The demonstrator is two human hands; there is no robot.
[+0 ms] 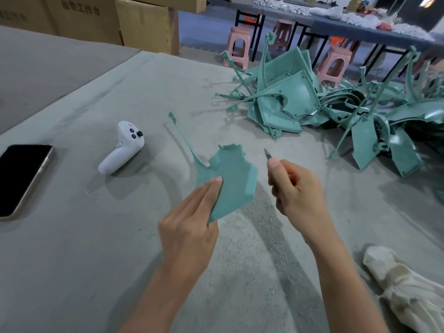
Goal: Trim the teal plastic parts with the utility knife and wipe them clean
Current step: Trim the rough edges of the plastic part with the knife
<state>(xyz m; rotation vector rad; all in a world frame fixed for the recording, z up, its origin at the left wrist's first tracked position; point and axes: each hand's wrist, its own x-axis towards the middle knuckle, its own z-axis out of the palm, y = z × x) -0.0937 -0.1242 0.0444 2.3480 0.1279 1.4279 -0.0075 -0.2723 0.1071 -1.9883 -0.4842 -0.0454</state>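
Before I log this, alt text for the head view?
The left hand holds a teal plastic part over a grey table; the right hand grips a utility knife beside it, not touching. More teal parts are piled beyond, with a phone, controller and cloth nearby.

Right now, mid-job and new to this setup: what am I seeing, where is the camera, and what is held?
No machine here: just a person's two bare hands, filmed by one head-worn camera looking forward and down. The left hand holds a teal part above the grey table. The right hand grips the utility knife, blade pointing away. On the table lie a pile of teal parts, a white controller, a phone and a crumpled cloth.
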